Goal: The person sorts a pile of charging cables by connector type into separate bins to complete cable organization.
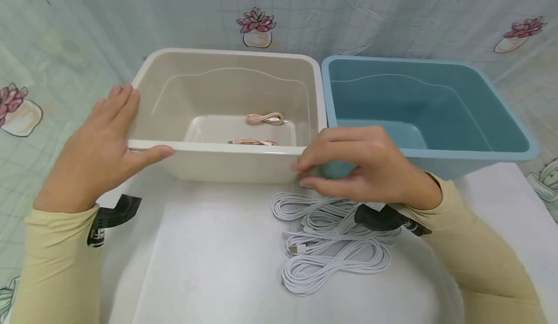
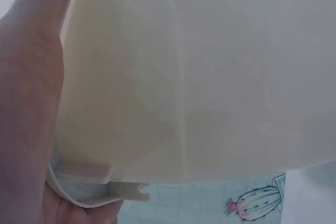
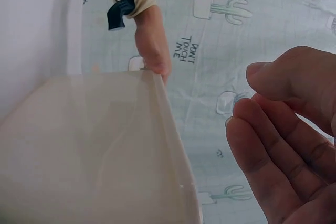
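My left hand (image 1: 98,149) rests on the left front corner of a cream plastic bin (image 1: 226,162), its fingers along the left rim and its thumb straight along the front rim. The left wrist view shows the bin's outer wall (image 2: 173,87) close up beside that hand. In the bin lie two coiled peach-coloured cables (image 1: 265,118), the nearer one partly hidden by the front wall. My right hand (image 1: 362,162) hovers by the bin's right front corner with fingers loosely bent. Nothing shows between its thumb and fingertips (image 3: 239,129). Several bundled white USB cables (image 1: 335,263) lie just below it.
A blue bin (image 1: 471,157) stands right beside the cream one, with no items visible inside. Both bins are on a white table (image 1: 209,266). Behind them hangs a printed sheet (image 1: 305,19) with plant drawings.
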`<state>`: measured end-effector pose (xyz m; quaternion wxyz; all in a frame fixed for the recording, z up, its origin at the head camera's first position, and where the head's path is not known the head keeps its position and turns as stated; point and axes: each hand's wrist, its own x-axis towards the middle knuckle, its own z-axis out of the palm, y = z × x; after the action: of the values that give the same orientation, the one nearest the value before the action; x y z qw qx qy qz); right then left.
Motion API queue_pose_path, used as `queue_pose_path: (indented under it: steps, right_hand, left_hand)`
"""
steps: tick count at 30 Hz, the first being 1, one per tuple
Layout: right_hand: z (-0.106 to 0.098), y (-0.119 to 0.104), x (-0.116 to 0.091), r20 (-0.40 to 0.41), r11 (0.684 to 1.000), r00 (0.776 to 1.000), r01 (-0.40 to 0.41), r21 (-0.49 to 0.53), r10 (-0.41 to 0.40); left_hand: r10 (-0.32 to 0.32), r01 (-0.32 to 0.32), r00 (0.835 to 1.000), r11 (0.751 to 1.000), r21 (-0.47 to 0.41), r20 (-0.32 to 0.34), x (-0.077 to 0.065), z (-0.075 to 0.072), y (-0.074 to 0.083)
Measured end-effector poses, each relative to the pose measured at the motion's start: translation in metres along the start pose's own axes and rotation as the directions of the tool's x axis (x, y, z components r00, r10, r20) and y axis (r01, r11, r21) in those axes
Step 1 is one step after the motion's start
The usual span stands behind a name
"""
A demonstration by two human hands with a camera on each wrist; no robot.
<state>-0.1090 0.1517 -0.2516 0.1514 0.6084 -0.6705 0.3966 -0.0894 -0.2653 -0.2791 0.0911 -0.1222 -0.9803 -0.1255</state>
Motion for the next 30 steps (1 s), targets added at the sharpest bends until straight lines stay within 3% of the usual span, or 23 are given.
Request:
queue_pose_path:
  steps: [15, 21, 30]
  right_hand:
    - [0.014, 0.008, -0.028, 0.042, 0.996, 0.997, -0.069, 0.062, 0.066]
    - [0.018, 0.011, -0.037, 0.093, 0.993, 0.989, -0.118, 0.000, 0.118]
    - [0.025, 0.014, -0.043, 0.151, 0.988, 0.984, -0.074, -0.136, 0.095]
  left_hand:
    - [-0.014, 0.014, 1.000, 1.000, 0.012, 0.016, 0.001, -0.001, 0.001]
    - [-0.015, 0.015, 1.000, 1.000, 0.017, 0.019, 0.001, 0.001, 0.001]
    - [-0.016, 0.016, 1.000, 1.000, -0.003, 0.016, 0.000, 0.001, 0.000]
